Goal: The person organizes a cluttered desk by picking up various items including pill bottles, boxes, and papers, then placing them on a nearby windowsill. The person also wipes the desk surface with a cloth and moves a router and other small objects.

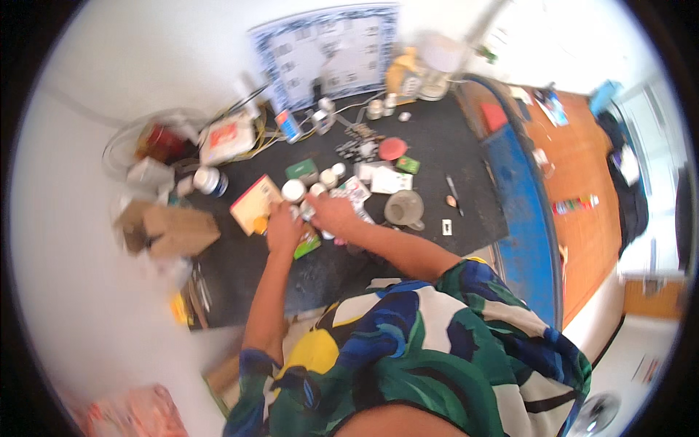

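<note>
Black and crowded, the tabletop [477,207] filled the middle of the frame, against a pale wall [167,58] and beside a worn blue panel [524,218] at the right. Near the centre, the left hand [284,226] reached down with its fingers bent among small white containers [293,191]; blur and the hand itself hid the fingertips, so whether they gripped anything could not be told. Just to its right, the right hand [331,211] lay with fingers pointing left into the same cluster, close to a small white shape, and its grip could not be made out either. Those containers stood grouped around and just above the hands, below a dark green box [301,169]. Left of them lay a tan box [255,204], with an orange item [260,224] at its lower end; a green packet [308,243] showed beneath the hands. A mug [399,211] stood right of centre, with a pinkish-red round item [392,148] above it. An open cardboard box [182,227] sat at the left, below a white bottle [210,181].
</note>
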Motion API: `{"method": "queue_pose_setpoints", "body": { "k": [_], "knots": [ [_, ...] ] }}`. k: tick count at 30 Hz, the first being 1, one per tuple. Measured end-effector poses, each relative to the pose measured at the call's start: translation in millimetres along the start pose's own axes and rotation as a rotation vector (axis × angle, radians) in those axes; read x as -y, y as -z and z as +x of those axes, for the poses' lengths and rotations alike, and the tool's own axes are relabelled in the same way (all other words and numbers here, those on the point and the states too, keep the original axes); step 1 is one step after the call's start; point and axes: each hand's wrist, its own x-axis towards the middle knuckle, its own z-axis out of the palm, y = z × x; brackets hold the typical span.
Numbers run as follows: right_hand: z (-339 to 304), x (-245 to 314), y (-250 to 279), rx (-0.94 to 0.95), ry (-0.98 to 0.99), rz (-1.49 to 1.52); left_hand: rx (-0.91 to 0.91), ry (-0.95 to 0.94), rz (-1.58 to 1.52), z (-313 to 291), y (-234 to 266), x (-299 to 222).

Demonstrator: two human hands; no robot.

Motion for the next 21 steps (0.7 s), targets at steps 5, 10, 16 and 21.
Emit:
{"method": "queue_pose_setpoints", "body": {
  "k": [5, 10, 16, 21],
  "knots": [
    [-28.3, -0.7, 45.4, -0.028, 0.01, 0.069, -0.129, -0.015, -0.088, -13.8, 37.6, -5.8],
    [-66.7, -13.2, 138.5, -0.173, 0.034, 0.204, -0.251, -0.106, -0.051, -25.9, 79.5, -29.4],
    [-146.2, -99.1, 295.5, -0.63, -0.028, 0.284, -0.369, -0.076, -0.033, -52.6, 111.2, -106.1],
    [-285.0, -241.8, 418.9, -1.031, -0.311, -0.049, -0.374, -0.058, -0.307, -58.0, 75.9, -211.8]
  ]
}}
